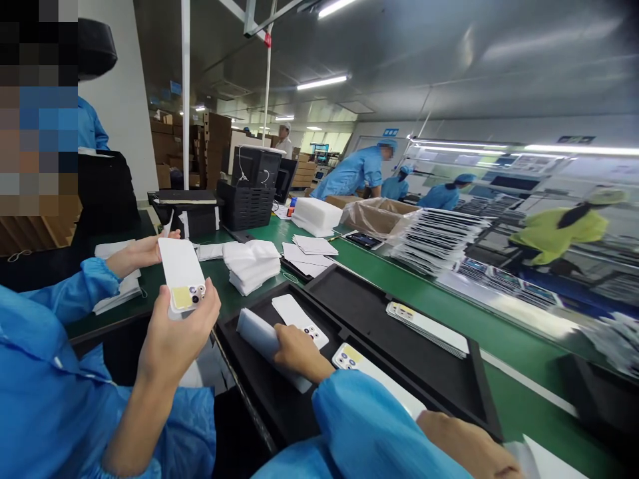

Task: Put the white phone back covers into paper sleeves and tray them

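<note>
My left hand (299, 356) reaches into a black tray (294, 412), its fingers closed on a folded, milky-white sleeve (259, 339). Beside it in the tray lies a white phone back cover (292, 316) with camera rings. My right hand (464, 442), at the lower right, grips the end of another white phone back cover (384, 382), which has a yellow patch by its lenses. Part of the right hand's fingers is hidden. A stack of similar covers (429, 327) rests in the farther black tray (349, 293).
At the left, a co-worker's hands (174, 332) hold a white cover (182, 266) close to the trays. Behind are folded white cloths (251, 263), a white foam block (317, 216), black crates (247, 206) and a tall stack of flat pieces (439, 239). Other people work farther back.
</note>
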Tool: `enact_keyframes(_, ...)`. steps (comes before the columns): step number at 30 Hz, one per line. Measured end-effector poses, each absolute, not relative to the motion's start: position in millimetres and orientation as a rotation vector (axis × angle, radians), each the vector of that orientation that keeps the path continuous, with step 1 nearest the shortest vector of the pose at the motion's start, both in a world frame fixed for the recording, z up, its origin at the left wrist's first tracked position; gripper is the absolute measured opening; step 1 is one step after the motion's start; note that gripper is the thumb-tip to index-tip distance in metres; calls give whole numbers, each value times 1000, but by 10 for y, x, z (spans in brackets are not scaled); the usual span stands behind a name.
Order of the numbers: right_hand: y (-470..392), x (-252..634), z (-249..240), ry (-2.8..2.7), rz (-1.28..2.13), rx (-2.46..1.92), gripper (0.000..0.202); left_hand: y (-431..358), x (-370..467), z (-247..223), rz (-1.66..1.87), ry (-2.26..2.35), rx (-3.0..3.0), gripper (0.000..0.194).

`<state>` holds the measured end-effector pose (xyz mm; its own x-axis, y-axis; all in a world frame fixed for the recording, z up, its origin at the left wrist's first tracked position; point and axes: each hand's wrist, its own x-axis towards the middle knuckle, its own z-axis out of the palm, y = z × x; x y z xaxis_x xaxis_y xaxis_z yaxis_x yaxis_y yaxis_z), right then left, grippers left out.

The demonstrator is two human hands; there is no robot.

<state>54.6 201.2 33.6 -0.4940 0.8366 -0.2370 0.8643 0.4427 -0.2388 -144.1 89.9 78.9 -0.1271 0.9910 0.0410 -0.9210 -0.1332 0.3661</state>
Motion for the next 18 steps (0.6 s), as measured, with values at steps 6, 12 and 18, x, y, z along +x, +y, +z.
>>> enact_keyframes(6, 2153, 583, 472, 2625, -914, 1550, 27, 862, -1496, 619, 1624, 130, 56, 69)
enact_keyframes(12, 2227, 588, 361, 2308, -1639, 1511, 23, 821, -1440, 564, 1648, 144, 75, 61)
enact_keyframes(18, 2234, 584, 150, 2104, -1735, 1497, 21, 846, -1371, 586, 1839, 426, 111, 51)
